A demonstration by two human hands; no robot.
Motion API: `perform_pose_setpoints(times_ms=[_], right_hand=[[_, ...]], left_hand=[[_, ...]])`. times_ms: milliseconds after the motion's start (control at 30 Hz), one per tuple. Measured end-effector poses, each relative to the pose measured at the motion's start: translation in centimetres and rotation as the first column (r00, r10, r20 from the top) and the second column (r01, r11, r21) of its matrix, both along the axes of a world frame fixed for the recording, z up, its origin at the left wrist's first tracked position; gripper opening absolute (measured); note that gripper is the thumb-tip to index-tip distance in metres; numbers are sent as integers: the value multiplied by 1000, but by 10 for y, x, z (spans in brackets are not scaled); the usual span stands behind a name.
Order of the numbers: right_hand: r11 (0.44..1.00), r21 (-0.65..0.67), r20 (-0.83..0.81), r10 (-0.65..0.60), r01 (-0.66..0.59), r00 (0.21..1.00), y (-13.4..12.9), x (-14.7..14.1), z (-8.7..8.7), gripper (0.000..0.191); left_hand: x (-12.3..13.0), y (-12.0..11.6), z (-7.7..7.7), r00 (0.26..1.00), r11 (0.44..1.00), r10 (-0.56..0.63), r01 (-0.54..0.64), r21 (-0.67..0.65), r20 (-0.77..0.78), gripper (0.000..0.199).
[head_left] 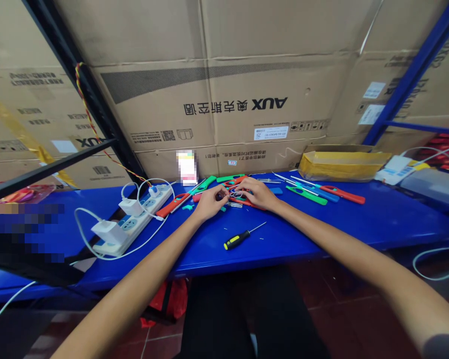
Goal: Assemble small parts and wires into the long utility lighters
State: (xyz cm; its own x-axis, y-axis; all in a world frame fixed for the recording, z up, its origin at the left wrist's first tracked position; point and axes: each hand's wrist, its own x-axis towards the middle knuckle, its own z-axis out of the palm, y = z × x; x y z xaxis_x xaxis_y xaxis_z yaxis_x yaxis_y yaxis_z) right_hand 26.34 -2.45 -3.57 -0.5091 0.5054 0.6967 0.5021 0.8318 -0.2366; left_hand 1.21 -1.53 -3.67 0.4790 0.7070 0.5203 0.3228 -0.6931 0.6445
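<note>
My left hand (211,203) is closed, thumb and index finger pinching a small dark part whose kind I cannot make out. Just to its right, my right hand (260,193) has its fingers bent together at some thin pale wires (236,193). Red and green lighter casings lie under and behind both hands, partly covered by the fingers. A small metal piece (234,205) rests on the table below the fingertips. Nearer to me lies a black and yellow screwdriver (237,240), its shaft pointing up and right. Small green bits (188,207) lie left of my left hand.
Long-nosed lighters, a red one (344,193) and a green one (307,195) among them, lie to the right. A white power strip (136,222) with plugged-in chargers and cables stands left. Behind are a yellow-taped box (338,167) and a large carton (224,80). Blue posts frame the table (284,244).
</note>
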Motion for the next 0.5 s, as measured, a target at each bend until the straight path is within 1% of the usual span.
perform_pose_setpoints(times_ms=[67,133,333,500], right_hand=[[1000,1,-19,-4,4,1000,0,0,-1,17],[1000,-6,-32,-10,10,999,1,0,-1,16],[997,-14,-84,-80,79,993,3,4,1,17],[994,-9,-121,-113,112,986,3,7,5,15]], left_hand=[[0,0,0,1000,1000,-6,5,-6,-16,7],[0,0,0,999,1000,23,-23,-6,-25,10],[-4,3,3,988,988,153,-153,5,14,9],[-13,7,9,964,962,266,-265,64,3,3]])
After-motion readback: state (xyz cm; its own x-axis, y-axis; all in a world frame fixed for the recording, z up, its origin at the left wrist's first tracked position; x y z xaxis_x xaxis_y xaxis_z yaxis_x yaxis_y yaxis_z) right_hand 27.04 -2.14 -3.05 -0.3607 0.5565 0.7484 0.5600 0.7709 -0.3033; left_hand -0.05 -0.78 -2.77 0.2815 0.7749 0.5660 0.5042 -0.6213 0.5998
